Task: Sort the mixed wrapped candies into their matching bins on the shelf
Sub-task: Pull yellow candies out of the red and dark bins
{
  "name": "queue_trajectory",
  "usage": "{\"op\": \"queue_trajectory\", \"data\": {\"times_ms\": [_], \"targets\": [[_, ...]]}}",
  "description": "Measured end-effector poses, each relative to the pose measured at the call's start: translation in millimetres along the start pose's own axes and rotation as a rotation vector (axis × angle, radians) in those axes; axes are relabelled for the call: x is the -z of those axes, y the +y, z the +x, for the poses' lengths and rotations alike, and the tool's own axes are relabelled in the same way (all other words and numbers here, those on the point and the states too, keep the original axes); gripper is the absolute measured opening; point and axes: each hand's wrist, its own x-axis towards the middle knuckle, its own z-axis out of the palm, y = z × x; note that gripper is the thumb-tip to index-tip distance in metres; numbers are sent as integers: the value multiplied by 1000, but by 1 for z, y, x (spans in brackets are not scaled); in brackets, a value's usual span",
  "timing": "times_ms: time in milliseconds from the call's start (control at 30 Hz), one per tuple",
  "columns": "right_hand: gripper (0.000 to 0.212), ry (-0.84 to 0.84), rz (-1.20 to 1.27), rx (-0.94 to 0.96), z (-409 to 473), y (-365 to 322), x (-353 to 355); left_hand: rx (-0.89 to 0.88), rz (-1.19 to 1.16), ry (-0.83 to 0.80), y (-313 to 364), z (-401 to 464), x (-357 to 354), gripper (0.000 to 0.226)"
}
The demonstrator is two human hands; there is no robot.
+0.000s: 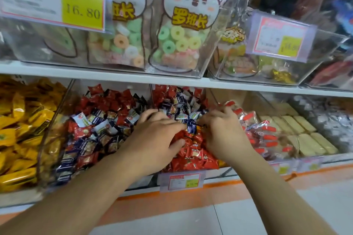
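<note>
The picking-out step was judged to be in hand: both hands were sunk into the middle bin (191, 166) of the lower shelf (248, 86), where red candies (193, 152) lay in front and a heap of dark blue and white candies (181, 105) was piled just beyond the fingers. The left hand (152, 135) was laid palm-down on the heap, its fingers loosely curved and reaching toward the right. A dark blue candy (191, 127) sat between the two hands and appeared to be pinched by the fingertips of the right hand (223, 133), whose fingers were curled; whether the left fingertips also held it could not be told. To the left of the left hand, a neighbouring bin (63, 112) held a similar red, blue and white mix. For the next move, a clean lift of the blue candy was thought to be needed, and then its matching bin would have to be chosen.
</note>
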Motion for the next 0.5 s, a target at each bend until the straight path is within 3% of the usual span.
{"op": "queue_trajectory", "data": {"times_ms": [133, 400, 500], "targets": [[17, -6, -43, 8, 2, -2, -1, 5, -4, -7, 1, 0, 1, 44], [25, -45, 385, -183, -2, 0, 11, 19, -33, -4, 1, -3, 2, 41], [21, 16, 498, -283, -7, 0, 24, 25, -81, 19, 0, -4, 2, 39]]}}
